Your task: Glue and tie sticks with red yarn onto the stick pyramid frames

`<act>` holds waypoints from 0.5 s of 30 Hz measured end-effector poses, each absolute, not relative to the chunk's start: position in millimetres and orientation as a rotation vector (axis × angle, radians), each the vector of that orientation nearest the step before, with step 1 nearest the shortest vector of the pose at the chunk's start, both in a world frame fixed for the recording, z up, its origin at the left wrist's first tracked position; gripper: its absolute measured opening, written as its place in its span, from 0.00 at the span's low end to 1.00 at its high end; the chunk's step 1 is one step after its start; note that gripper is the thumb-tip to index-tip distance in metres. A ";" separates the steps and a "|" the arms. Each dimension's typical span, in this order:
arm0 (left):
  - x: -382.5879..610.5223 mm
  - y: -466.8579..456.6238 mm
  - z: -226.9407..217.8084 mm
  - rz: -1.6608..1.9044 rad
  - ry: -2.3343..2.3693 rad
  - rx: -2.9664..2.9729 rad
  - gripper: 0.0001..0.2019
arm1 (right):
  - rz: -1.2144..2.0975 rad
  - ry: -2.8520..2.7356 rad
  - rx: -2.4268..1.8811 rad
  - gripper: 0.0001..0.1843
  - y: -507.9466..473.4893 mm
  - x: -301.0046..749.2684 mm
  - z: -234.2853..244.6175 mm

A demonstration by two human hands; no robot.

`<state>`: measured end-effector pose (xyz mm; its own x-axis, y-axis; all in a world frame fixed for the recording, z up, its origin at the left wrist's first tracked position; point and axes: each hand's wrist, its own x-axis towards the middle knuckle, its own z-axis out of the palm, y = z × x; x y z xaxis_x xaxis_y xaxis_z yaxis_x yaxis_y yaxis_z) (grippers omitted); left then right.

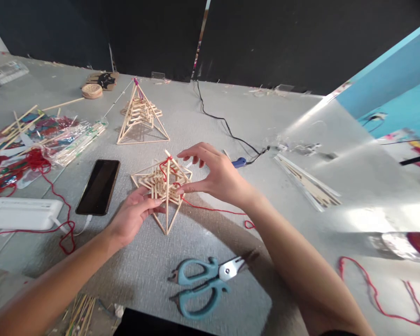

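A small pyramid of thin wooden sticks is tilted up off the grey table, with red yarn tied round its tip and trailing off to the right. My left hand grips the pyramid's lower left side, fingers closed on the sticks. My right hand is at the pyramid's right side. Its thumb and forefinger pinch the red yarn near the sticks while the other fingers spread above the tip.
A finished stick pyramid stands further back. Teal scissors lie near the front edge. A black phone and white power bank lie left, beside loose sticks and red yarn. A black cable and clear plastic sheet are at right.
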<state>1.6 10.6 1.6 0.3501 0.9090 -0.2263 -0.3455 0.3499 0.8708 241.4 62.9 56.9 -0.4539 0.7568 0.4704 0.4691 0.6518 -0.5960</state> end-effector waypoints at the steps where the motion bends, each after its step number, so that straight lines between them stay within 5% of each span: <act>1: 1.7 10.7 2.3 0.947 0.820 0.829 0.17 | 0.486 -2.145 -0.929 0.32 61.4 241.5 59.4; 15: 1.8 11.3 1.9 0.972 0.815 0.844 0.17 | 0.710 -2.053 -1.029 0.24 60.3 229.5 47.4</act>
<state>1.8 11.3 1.9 0.3392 0.9198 -0.1974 -0.3548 0.3194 0.8787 229.5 60.3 47.4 -0.4210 0.8349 0.3546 0.4377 0.5294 -0.7268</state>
